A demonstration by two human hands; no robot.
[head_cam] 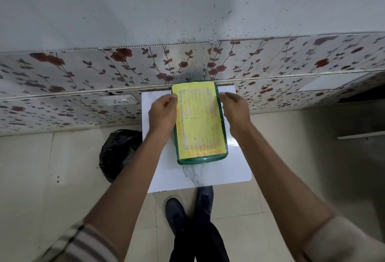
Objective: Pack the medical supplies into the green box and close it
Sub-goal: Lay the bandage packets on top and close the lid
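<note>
The green box (201,158) lies on a small white marble-patterned table (227,168), its lid down. A yellow sheet with red writing (198,120) covers the lid. My left hand (163,113) grips the box's left edge near the far end. My right hand (236,110) holds the right edge opposite it. No loose medical supplies are in sight; whatever the box contains is hidden by the lid.
The table stands against a wall with a floral-patterned panel (83,70). A black plastic bag (118,153) sits on the tiled floor left of the table. My feet in dark shoes (189,209) are just below the table's near edge.
</note>
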